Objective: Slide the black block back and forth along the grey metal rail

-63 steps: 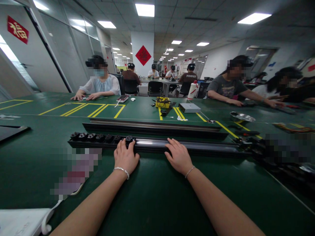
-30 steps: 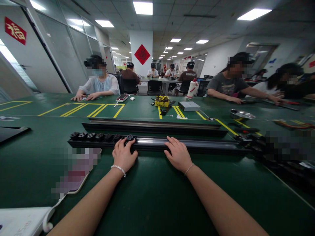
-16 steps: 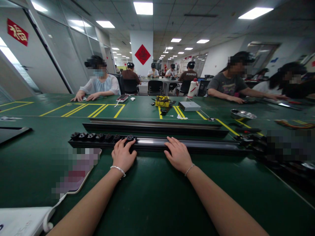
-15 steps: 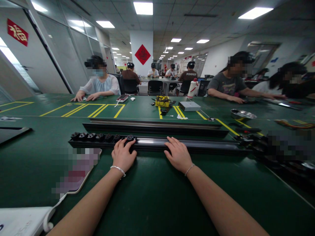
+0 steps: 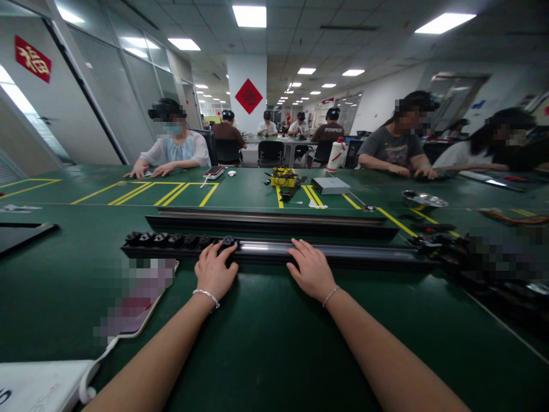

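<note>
A long black rail (image 5: pixel 364 252) with a shiny channel lies crosswise in front of me. Several small black socket-like modules (image 5: pixel 175 239) sit in a row along its left part. My left hand (image 5: pixel 214 272) rests on the rail's near edge, its fingers spread and touching the rightmost module (image 5: pixel 229 241); the thumb points right. Farther right, my right hand (image 5: pixel 312 272) lies on the same rail with fingers stretched out and thumb apart. Neither hand is wrapped round anything. Just behind lies a second black rail (image 5: pixel 274 222), parallel to the first.
A pile of black parts (image 5: pixel 454 252) lies at the rail's right end. On the green table (image 5: pixel 274 355) are a phone (image 5: pixel 141 309) with a white cable, a metal bowl (image 5: pixel 424 199), a grey box (image 5: pixel 330 185) and a yellow object (image 5: pixel 283 177). Co-workers sit across the table.
My hands and the rail keep their places. At the right, the co-worker in grey has drawn an outstretched arm back, and both hands are now close together.
</note>
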### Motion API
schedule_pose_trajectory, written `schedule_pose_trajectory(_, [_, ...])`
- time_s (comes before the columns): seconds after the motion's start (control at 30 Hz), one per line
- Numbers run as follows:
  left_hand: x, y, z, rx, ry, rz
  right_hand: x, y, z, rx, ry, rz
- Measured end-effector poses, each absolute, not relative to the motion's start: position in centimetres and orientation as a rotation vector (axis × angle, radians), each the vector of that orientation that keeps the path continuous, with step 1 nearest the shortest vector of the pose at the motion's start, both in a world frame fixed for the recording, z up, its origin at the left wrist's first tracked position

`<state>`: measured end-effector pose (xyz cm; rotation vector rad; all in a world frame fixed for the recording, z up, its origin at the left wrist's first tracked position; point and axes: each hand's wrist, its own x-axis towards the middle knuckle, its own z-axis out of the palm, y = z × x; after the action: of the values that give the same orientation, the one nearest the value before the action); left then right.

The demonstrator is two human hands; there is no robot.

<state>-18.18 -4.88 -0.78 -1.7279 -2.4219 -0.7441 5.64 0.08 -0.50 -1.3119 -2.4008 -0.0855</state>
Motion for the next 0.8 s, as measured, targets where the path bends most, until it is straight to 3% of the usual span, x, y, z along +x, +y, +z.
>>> schedule_pose_trajectory(0.8, [-18.41, -4.89, -0.82, -1.796, -2.406, -0.752, 5.67, 0.09, -0.58, -1.300, -2.396, -0.111])
